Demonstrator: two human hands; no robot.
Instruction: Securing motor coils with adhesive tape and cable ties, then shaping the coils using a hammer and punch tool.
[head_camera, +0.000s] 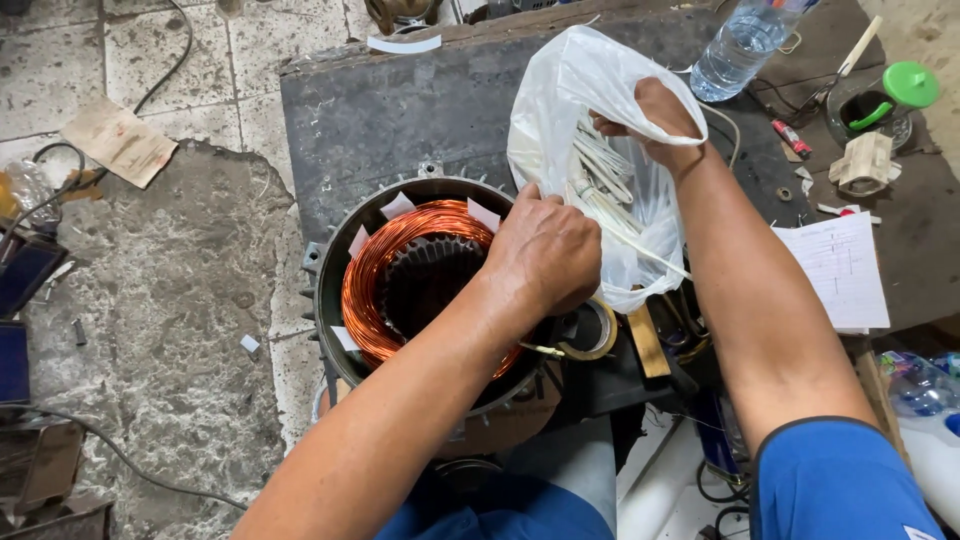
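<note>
Over the copper-wound motor stator (420, 275) on the bench (400, 110), the left hand (545, 255) pinches the white plastic bag (580, 90) open while the right hand (655, 115), fingers hidden inside, best draws one white sleeve (600, 170) out gently without snagging.

Glossy copper winding (375, 265) in a dull metal housing (325, 290); thin translucent plastic bag (560, 100); rough, matt grey worktop (390, 110).

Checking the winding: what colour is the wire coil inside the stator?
Shiny copper-orange coil, clearest in the head view.
</note>
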